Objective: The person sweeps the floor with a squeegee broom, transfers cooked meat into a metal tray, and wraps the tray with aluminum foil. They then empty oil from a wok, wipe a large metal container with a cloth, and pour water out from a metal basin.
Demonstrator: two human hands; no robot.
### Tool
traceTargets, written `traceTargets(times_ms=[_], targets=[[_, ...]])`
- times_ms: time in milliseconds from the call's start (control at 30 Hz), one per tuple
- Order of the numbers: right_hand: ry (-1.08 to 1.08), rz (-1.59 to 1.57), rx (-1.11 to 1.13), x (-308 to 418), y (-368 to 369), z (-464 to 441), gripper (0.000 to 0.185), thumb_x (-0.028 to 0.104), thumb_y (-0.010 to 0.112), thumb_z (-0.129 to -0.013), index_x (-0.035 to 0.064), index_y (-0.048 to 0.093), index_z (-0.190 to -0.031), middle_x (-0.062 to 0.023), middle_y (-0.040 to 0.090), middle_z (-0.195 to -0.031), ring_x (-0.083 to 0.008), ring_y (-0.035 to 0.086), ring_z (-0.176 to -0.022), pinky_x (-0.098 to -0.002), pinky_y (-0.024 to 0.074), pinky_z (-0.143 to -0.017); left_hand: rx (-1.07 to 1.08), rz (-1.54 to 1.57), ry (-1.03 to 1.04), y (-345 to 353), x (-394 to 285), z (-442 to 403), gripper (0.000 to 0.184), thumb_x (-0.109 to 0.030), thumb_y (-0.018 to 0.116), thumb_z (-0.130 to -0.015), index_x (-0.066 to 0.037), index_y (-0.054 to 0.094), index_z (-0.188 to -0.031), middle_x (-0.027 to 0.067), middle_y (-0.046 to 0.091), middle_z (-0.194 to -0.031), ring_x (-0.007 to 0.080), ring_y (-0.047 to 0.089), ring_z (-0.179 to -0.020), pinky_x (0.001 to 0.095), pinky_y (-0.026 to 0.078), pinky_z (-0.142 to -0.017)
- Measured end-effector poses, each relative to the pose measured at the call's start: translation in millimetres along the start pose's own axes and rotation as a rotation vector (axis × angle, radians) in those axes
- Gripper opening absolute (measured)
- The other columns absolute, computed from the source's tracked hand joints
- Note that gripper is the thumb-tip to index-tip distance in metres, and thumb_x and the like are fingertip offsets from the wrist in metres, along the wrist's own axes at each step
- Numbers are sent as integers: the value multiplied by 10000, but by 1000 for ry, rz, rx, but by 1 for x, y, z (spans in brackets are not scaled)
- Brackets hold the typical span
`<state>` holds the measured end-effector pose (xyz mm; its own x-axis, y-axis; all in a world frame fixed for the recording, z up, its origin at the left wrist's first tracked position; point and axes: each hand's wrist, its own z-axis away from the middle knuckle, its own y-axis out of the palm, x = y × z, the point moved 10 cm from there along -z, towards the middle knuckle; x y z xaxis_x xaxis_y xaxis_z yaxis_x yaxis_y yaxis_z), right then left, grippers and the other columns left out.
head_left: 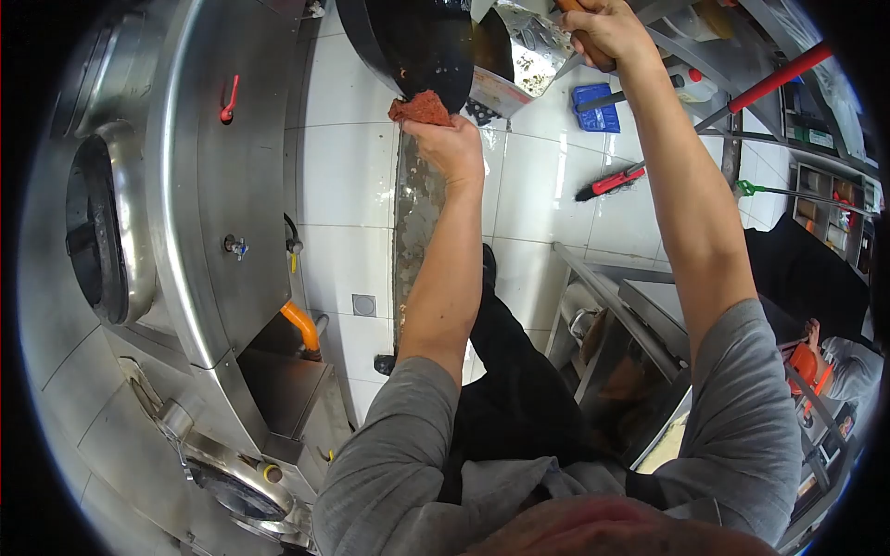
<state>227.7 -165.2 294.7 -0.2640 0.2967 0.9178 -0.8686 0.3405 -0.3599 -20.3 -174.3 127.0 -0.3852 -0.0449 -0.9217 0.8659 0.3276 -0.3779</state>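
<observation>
A dark wok [408, 46] is tilted at the top of the view, its far part cut off by the edge. My left hand [451, 146] is closed on a rough reddish-brown scrubbing pad [425, 108], which touches the wok's near rim. Up at the right, my right hand [610, 35] wraps round a brown wooden handle [601, 57]. That handle runs out of the top of the view, so I cannot tell what it joins. Between the hands stands an open box [505, 93] with a stained foil-like lining [538, 46].
A steel stove [213, 176] with a red lever [229, 102] lines the left. On the tiled floor are a red-handled brush [616, 181] and a blue object [595, 108]. A steel rack [640, 315] stands right. Another person's hand [813, 334] shows at far right.
</observation>
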Motion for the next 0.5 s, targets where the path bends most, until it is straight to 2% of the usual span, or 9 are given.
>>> traceTargets(times_ms=[133, 200, 233, 300, 333, 367, 400, 433, 500], targets=[[-39, -31, 1, 25, 6, 16, 65, 31, 573, -677, 4, 588, -734, -47, 494, -506, -120, 439, -379, -255, 322, -359, -61, -49, 87, 0, 12, -6, 469, -17, 557, -702, 106, 287, -1065, 284, 571, -754, 436, 595, -707, 446, 461, -688], [-67, -61, 19, 35, 9, 22, 62, 31, 572, -681, 1, 585, -734, -45, 482, -499, -115, 428, -374, -250, 314, -355, -73, 85, 57, -10, 34, -14, 439, 5, 534, -716, 82, 287, -1071, 247, 585, -744, 371, 617, -596, 411, 483, -580], [-58, 46, 61, 42, 15, 23, 81, 45, 580, -694, 5, 602, -762, -71, 532, -534, -149, 485, -407, -273, 358, -382, -70, 80, 61, -26, 30, -18, 439, 5, 534, -716, 82, 287, -1071, 247, 585, -744, 371, 617, -596, 411, 483, -580], [-52, 141, 104, 46, 28, 22, 101, 58, 588, -707, 8, 619, -789, -97, 581, -570, -182, 543, -441, -296, 403, -409, 43, 430, -202, -48, 39, -27, 486, -3, 534, -706, 63, 291, -1122, 228, 589, -723, 334, 600, -533, 382, 476, -504], [-257, 492, -57, 62, 24, 23, 137, 84, 597, -726, 29, 640, -844, -121, 633, -681, -233, 605, -560, -333, 452, -499, 18, 612, -328, -70, 31, -25, 395, 46, 467, -700, 34, 362, -1081, 173, 584, -634, 243, 576, -448, 323, 411, -376], [-467, 842, -230, 82, 27, 31, 174, 110, 605, -746, 51, 661, -900, -145, 686, -793, -283, 668, -680, -370, 501, -590, 18, 612, -317, -91, 33, -29, 395, 46, 467, -700, 34, 362, -1081, 173, 584, -634, 243, 576, -448, 323, 411, -376], [-420, 906, -201, 72, 28, 29, 232, 146, 612, -767, 84, 662, -985, -153, 685, -904, -309, 670, -833, -404, 509, -692, 143, 677, -373, -100, 40, -35, 359, 73, 449, -671, 24, 361, -1016, 182, 571, -635, 257, 584, -450, 307, 383, -351], [-425, 898, -206, 66, 27, 41, 232, 146, 612, -767, 84, 662, -985, -153, 685, -904, -309, 670, -833, -404, 509, -692, 268, 738, -429, -109, 42, -32, 328, 99, 430, -642, 14, 360, -951, 191, 557, -636, 270, 592, -452, 292, 356, -327], [-238, 493, -62, 30, 21, 61, 303, 95, 567, -748, -17, 588, -1029, -46, 478, -505, -123, 448, -388, -285, 349, -369, 262, 784, -635, -138, 79, -10, 102, 63, 433, -631, -22, 412, -684, 80, 415, -483, 211, 428, -343, 307, 290, -325]])
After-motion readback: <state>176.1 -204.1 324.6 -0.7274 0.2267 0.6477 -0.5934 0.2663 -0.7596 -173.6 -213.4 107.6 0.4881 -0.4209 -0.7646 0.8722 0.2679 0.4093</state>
